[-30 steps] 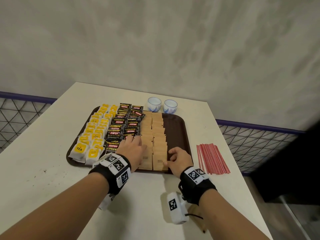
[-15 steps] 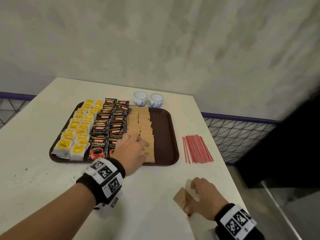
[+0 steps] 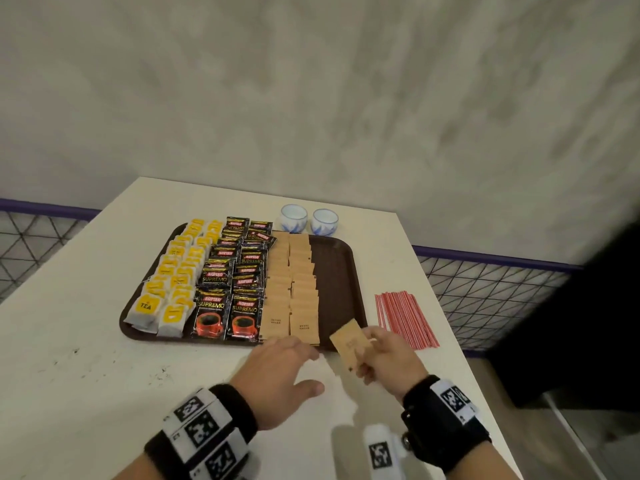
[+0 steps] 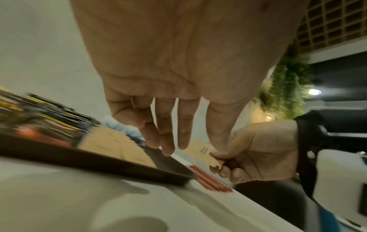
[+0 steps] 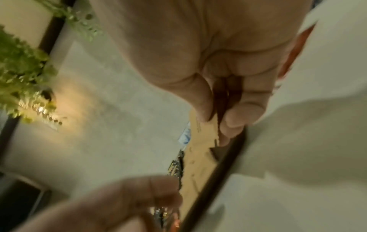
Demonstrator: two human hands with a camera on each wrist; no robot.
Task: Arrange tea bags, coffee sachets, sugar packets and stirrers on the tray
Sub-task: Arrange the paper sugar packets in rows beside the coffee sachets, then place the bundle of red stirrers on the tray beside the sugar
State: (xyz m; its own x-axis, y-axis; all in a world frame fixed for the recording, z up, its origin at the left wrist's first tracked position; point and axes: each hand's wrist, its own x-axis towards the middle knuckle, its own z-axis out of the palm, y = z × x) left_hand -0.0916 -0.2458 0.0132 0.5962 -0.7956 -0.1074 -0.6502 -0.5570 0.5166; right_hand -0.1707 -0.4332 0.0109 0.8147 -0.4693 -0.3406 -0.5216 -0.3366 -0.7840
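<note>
Our right grip (image 3: 381, 355) pinches one sugar packet (image 3: 349, 341) between thumb and fingers, just over the near right corner of the tray (image 3: 343, 268). Our left grip (image 3: 277, 368) is loose, with straight fingers that hold nothing. It hovers low by the tray's near edge, right beside the packet.

We hold the packet tilted, with its long side pointing away from us and a bit to the left. The two rows of sugar packets (image 3: 291, 289) lie just to the left of it and run away from us. The bare brown part of the tray is straight ahead of the packet. So we think the packet needs only a small move forward and left to lie on the tray by the rows. Our right hand is the nearer one for that.

Left of the sugar, the coffee sachets (image 3: 235, 282) sit in two rows. Left of those are the tea bags (image 3: 173, 275) with yellow labels.

On the table (image 3: 69, 375), off the tray to the right, the stirrers (image 3: 403, 318) lie in a red bunch. They are not on the tray yet, and our right hand is nearer to them too.

Two cups (image 3: 308, 220) stand past the far edge of the tray.
</note>
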